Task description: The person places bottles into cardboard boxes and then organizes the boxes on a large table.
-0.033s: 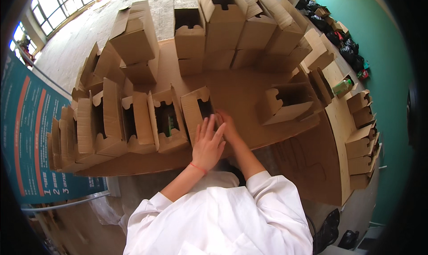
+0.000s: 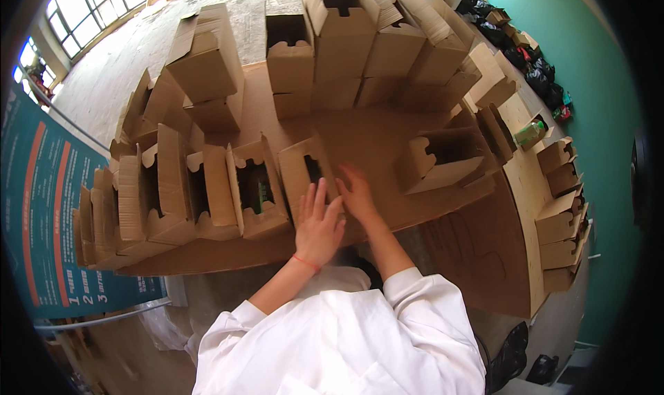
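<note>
A tall brown cardboard box [image 2: 299,170] stands on a cardboard-covered surface in front of me, its top partly open and its right flap raised. My left hand [image 2: 319,223] lies over its near end, fingers stretched out and thumb apart. Just right of the box is my right hand [image 2: 358,196], fingers loosely extended and holding nothing, with a small gap to the flap. What is inside this box is too dark to make out. To its left, another open box [image 2: 263,223] has something green down inside it.
Several more open boxes [image 2: 166,226] line the left edge. At the back stands a stacked row of boxes [image 2: 339,42]; a single open box [image 2: 443,170] sits to the right. Beyond it, a pale wooden board [image 2: 522,201] carries boxes and a green item [image 2: 531,134]. A teal banner [image 2: 41,208] stands left.
My right hand has come away from the box's right side, and its fingers have spread. My left hand stays at the near end.
</note>
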A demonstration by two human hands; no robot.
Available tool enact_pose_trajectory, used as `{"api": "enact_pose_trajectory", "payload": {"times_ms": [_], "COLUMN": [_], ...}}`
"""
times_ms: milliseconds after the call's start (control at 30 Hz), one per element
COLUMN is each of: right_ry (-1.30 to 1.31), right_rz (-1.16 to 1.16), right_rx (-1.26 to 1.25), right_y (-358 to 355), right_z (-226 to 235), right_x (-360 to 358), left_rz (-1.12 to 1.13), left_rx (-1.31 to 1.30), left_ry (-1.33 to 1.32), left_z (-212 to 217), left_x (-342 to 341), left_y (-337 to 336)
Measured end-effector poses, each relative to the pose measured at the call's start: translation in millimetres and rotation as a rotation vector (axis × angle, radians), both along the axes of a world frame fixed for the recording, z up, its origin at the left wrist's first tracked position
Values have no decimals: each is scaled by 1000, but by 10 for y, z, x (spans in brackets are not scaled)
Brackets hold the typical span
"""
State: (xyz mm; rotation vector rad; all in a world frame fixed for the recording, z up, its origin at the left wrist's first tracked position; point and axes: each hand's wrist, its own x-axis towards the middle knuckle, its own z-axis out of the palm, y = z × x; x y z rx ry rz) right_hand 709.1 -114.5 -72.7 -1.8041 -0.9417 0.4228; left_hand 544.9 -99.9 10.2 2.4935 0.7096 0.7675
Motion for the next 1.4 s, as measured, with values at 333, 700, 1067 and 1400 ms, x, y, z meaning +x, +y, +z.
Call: {"api": "enact_pose_trajectory", "payload": {"times_ms": [333, 700, 1067, 1400], "right_ry": [-793, -622, -452, -605], "right_rz": [-411, 573, 562, 611], "right_rx": [-309, -30, 117, -189], "right_y": [-816, -978, -1151, -642], "right_z": [1075, 1262, 1162, 1165], "right_x": [1186, 1007, 1300, 1257], "left_rz": [205, 419, 390, 157], "left_rx": [27, -105, 63, 171], "left_ry": [-45, -91, 319, 661], "left_z": [-143, 202, 466, 134], "left_x": [65, 427, 978, 1019], "left_y": [40, -26, -379, -528]}}
